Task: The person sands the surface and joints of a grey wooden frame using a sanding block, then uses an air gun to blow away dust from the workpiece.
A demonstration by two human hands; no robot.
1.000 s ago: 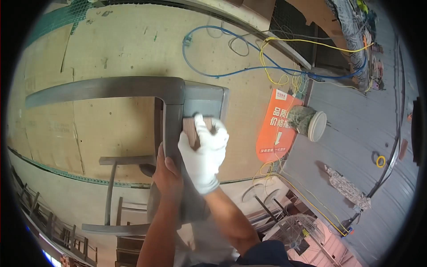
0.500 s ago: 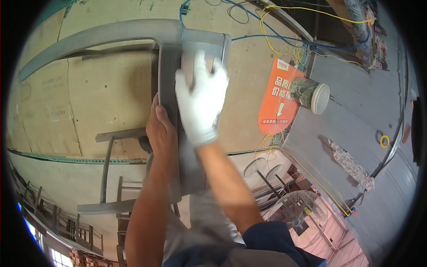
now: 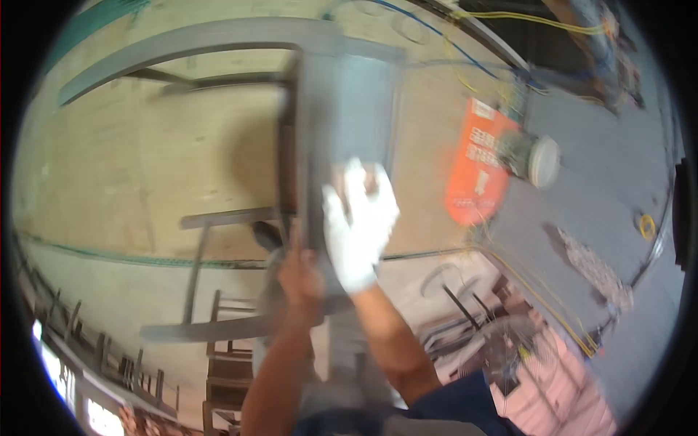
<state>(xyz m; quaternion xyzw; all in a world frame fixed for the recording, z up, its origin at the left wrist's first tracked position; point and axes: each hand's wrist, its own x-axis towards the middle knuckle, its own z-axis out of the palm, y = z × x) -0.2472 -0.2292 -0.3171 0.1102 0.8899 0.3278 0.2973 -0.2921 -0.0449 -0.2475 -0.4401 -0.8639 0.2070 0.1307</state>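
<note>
A grey chair (image 3: 314,109) is tipped over in front of me, its curved legs reaching left. My right hand (image 3: 361,225), in a white glove, presses on the chair's broad flat panel (image 3: 362,94). Its fingers are bent around a small brownish pad or block (image 3: 371,179), mostly covered by the glove; its exact kind is unclear. My bare left hand (image 3: 302,280) grips the chair's edge rail lower down, on the left side; motion blurs its fingers.
An orange sign (image 3: 480,163) lies right of the chair, with a dirty white bucket (image 3: 542,161) on its side. Yellow and blue cables run at the upper right. A large fan (image 3: 502,356) stands lower right; more chairs (image 3: 229,363) stand lower left.
My right hand has slid down the panel toward me. My left hand has also shifted lower along the rail. The whole view has swung, moving the scene slightly right.
</note>
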